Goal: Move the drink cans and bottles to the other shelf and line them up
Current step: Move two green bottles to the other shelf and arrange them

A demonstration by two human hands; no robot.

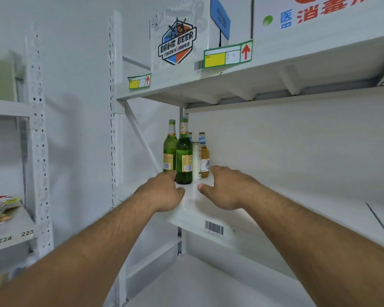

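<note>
Both bare arms reach forward over the white middle shelf (231, 220) toward a small cluster of drinks standing upright in its far left corner. The left hand (162, 191) lies palm down with its fingers extended toward the base of the front green bottle (184, 158); the fingertips look to be at or against the glass, though contact cannot be told for sure, and the thumb sticks out to the right. The right hand (226, 187) is also palm down, fingers straight and held loosely together, reaching toward the amber bottle (205, 156) with its thumb pointing left — it holds nothing. Between the two thumbs is a gap of bare shelf. A second green bottle (170, 151) stands just behind and left of the front one, a white can (196, 160) sits between the front green bottle and the amber bottle, and another bottle's neck (190, 136) shows behind the can. On the shelf above rest a BAHE BEER carton (177, 41) and a box with red Chinese lettering (319, 16); yellow and green shelf tags (227, 55) hang on its front edge. A barcode sticker (214, 228) marks the middle shelf's edge. To the left stands another rack (38, 129) with packets (0, 209) on it.
</note>
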